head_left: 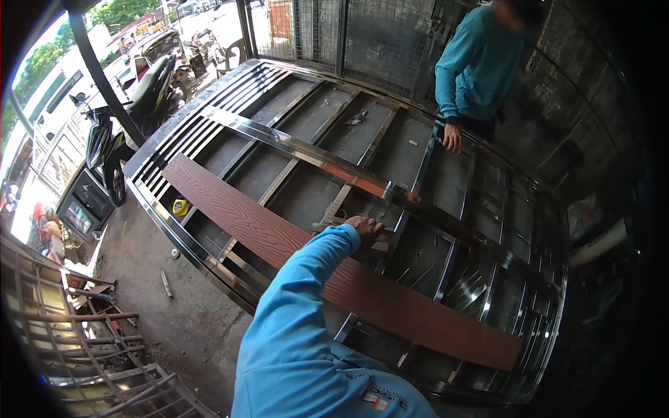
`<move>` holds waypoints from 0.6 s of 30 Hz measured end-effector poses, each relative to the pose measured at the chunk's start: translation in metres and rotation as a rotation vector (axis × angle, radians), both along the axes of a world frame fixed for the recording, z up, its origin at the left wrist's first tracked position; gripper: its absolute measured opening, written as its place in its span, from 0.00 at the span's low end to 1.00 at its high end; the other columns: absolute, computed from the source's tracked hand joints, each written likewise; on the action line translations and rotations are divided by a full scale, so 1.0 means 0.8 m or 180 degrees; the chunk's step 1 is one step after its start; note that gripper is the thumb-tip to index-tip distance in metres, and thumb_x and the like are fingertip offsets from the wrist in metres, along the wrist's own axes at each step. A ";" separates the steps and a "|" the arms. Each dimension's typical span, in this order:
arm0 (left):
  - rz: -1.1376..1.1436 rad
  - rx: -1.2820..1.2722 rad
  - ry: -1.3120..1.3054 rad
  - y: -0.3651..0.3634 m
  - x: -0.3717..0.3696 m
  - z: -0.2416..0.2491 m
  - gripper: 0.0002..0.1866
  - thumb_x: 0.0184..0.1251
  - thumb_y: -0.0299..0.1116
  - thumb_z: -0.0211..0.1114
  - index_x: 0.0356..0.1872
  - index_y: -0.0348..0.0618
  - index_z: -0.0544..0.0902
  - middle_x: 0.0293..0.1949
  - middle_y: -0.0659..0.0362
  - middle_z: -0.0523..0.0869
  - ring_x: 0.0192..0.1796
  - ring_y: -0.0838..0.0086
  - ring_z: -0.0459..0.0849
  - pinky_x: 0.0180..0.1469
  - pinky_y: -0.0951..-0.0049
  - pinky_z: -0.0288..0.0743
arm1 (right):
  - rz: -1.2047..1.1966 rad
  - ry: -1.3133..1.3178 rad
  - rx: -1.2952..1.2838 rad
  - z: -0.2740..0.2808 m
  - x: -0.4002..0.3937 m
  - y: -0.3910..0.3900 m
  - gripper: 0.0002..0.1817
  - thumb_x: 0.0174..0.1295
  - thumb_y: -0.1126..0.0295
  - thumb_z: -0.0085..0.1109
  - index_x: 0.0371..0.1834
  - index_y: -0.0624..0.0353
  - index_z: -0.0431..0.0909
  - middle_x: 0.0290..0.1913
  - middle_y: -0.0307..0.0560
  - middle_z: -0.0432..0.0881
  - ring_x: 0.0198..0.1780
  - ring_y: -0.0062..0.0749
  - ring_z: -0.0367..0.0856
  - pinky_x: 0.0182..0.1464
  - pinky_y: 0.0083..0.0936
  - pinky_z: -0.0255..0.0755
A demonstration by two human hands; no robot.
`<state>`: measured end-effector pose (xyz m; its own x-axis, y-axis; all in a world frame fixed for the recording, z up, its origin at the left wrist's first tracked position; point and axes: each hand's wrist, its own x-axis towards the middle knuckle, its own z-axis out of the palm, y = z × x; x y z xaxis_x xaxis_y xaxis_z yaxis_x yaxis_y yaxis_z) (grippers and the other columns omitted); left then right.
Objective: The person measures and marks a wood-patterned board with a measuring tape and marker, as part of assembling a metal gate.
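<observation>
— Hands?
— Left hand point(366, 228) over the metal frame point(265, 134), fingers curled; can't tell if gripping. Right hand out of view.
— Risk?
— Reddish plank point(364, 291) looks unfastened; a sleeve point(300, 279) knock could skew it, I'd judge.
— Lies where?
— Across the frame, just to the near side of that hand.

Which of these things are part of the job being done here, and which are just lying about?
Likely part of the job:
- brown plank, near the left hand
- metal frame under it
- yellow tape measure

Probably just lying about:
- thin stick on the ground
- crumpled scrap showing between the bars
- parked motorbike
</observation>
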<state>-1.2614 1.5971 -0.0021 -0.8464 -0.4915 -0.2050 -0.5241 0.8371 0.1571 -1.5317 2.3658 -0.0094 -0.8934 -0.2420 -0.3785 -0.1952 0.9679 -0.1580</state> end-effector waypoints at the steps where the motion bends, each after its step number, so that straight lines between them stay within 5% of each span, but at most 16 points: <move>1: 0.0000 0.0273 -0.0087 0.003 -0.001 -0.012 0.19 0.74 0.41 0.51 0.62 0.53 0.74 0.50 0.50 0.83 0.56 0.57 0.82 0.55 0.59 0.78 | 0.0044 0.0014 -0.0014 0.002 0.001 0.002 0.14 0.69 0.57 0.59 0.48 0.54 0.83 0.40 0.52 0.86 0.40 0.40 0.83 0.45 0.41 0.77; 2: -0.0362 -0.0484 -0.0142 -0.012 -0.004 -0.092 0.17 0.73 0.44 0.52 0.58 0.52 0.76 0.48 0.51 0.84 0.55 0.58 0.84 0.54 0.59 0.78 | 0.0120 0.0021 -0.0011 0.003 0.001 0.002 0.15 0.68 0.57 0.59 0.48 0.53 0.83 0.40 0.52 0.86 0.41 0.40 0.84 0.45 0.40 0.77; 5: 0.0042 -0.1037 0.0573 0.033 0.014 -0.031 0.17 0.74 0.44 0.51 0.56 0.52 0.77 0.47 0.52 0.84 0.51 0.58 0.85 0.50 0.60 0.78 | 0.0464 0.0084 -0.0029 0.001 -0.001 0.007 0.15 0.68 0.56 0.59 0.48 0.52 0.84 0.42 0.52 0.87 0.43 0.41 0.84 0.48 0.39 0.77; 8: 0.0016 -0.1176 0.0674 0.023 0.008 -0.072 0.16 0.73 0.43 0.53 0.57 0.52 0.77 0.46 0.53 0.85 0.49 0.59 0.86 0.48 0.59 0.78 | 0.0634 0.0038 -0.0105 -0.013 -0.011 0.013 0.15 0.68 0.55 0.60 0.48 0.51 0.84 0.43 0.51 0.88 0.45 0.41 0.85 0.50 0.38 0.78; 11: -0.0008 -0.1186 0.0625 0.025 0.011 -0.071 0.17 0.72 0.41 0.54 0.58 0.49 0.76 0.47 0.53 0.85 0.47 0.59 0.87 0.45 0.60 0.80 | -0.0229 -0.0505 -0.0606 -0.052 -0.055 0.042 0.16 0.73 0.59 0.54 0.49 0.61 0.78 0.30 0.55 0.79 0.26 0.40 0.77 0.30 0.51 0.75; 14: -0.0083 -0.1368 0.0538 0.029 0.013 -0.053 0.17 0.72 0.39 0.54 0.58 0.48 0.75 0.46 0.54 0.85 0.45 0.59 0.87 0.43 0.61 0.81 | -0.0629 -0.0504 -0.0530 -0.049 -0.063 0.072 0.16 0.73 0.59 0.54 0.48 0.62 0.78 0.32 0.54 0.80 0.29 0.40 0.79 0.33 0.51 0.74; 18: -0.0215 -0.1657 0.1155 0.021 0.024 -0.069 0.17 0.70 0.38 0.55 0.57 0.48 0.76 0.44 0.55 0.84 0.44 0.61 0.86 0.42 0.60 0.80 | -0.0142 -0.0088 0.0113 -0.024 -0.037 0.113 0.18 0.71 0.58 0.56 0.45 0.65 0.80 0.38 0.57 0.84 0.37 0.44 0.82 0.43 0.48 0.75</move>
<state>-1.2420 1.6140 -0.0577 -0.8498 -0.3926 0.3518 -0.4573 0.8810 -0.1215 -1.5614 2.4566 -0.0286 -0.8922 -0.1879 -0.4108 -0.1476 0.9807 -0.1280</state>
